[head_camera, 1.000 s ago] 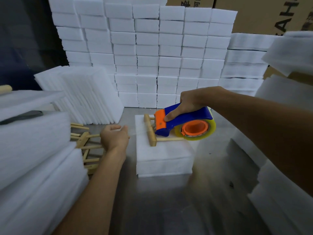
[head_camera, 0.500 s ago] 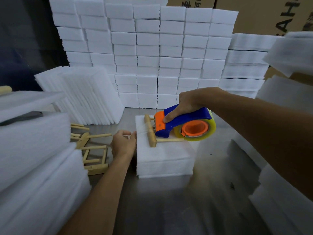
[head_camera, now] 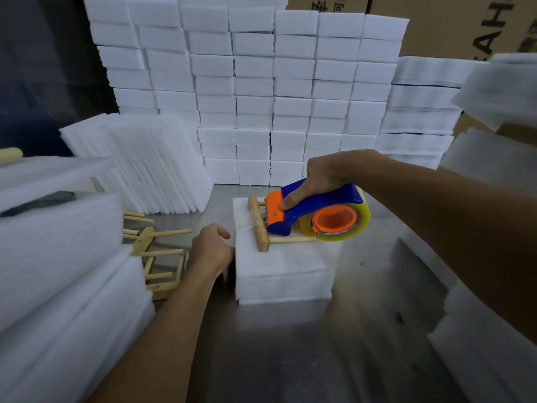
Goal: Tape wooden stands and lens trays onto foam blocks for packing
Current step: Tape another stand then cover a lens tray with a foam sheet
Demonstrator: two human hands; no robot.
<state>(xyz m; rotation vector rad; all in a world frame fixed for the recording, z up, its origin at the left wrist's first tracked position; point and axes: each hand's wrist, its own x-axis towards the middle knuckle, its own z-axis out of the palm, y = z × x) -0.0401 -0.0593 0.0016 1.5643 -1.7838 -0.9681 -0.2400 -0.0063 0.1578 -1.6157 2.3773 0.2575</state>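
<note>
A white foam block [head_camera: 283,274] lies on the metal table at centre. On its top rests a wooden stand [head_camera: 259,228], its crossbar to the left and its thin rods running right. My right hand [head_camera: 318,177] grips a blue and orange tape dispenser [head_camera: 313,212] with a roll of clear tape, its orange front edge against the stand's crossbar. A strip of clear tape runs from the crossbar over the block's left edge. My left hand [head_camera: 210,250] presses against the block's left side where the tape comes down; its fingers are curled.
More wooden stands [head_camera: 158,251] lie loose on the table to the left. Foam sheets [head_camera: 58,271] are stacked at the near left, leaning sheets [head_camera: 151,167] behind them. A wall of foam blocks [head_camera: 261,91] fills the back, more foam stands at the right [head_camera: 488,330].
My left hand moved right from the loose stands to the block's left side, drawing the tape end down. The dispenser stayed at the stand.
</note>
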